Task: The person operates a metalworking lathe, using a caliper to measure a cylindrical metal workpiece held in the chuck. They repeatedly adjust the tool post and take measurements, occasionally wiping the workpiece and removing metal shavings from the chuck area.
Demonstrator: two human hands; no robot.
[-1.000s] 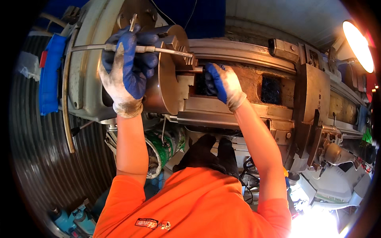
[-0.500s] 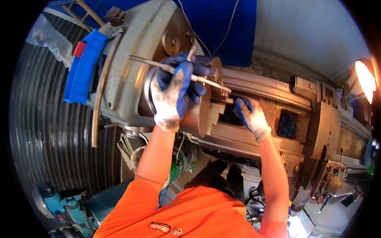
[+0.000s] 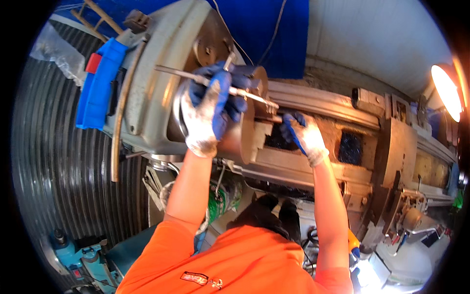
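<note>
My left hand [image 3: 210, 108], in a blue and white work glove, is closed around a long metal chuck key [image 3: 215, 83] that lies across the top of the round steel lathe chuck [image 3: 245, 132]. My right hand [image 3: 303, 134], gloved the same way, reaches in just right of the chuck jaws and grips a short dark bar [image 3: 274, 118] sticking out of the chuck. The grey headstock [image 3: 152, 88] sits behind the chuck on the left.
The lathe bed [image 3: 318, 105] runs right toward the carriage [image 3: 396, 161]. A blue pad [image 3: 95, 85] hangs on the headstock's left side. A lamp [image 3: 448, 90] glares at right. A corrugated dark wall [image 3: 54, 161] stands left, and cables lie below.
The view has tilted and shifted, so the lathe now sits lower and more slanted. Both hands stay on the chuck key and the bar at the chuck.
</note>
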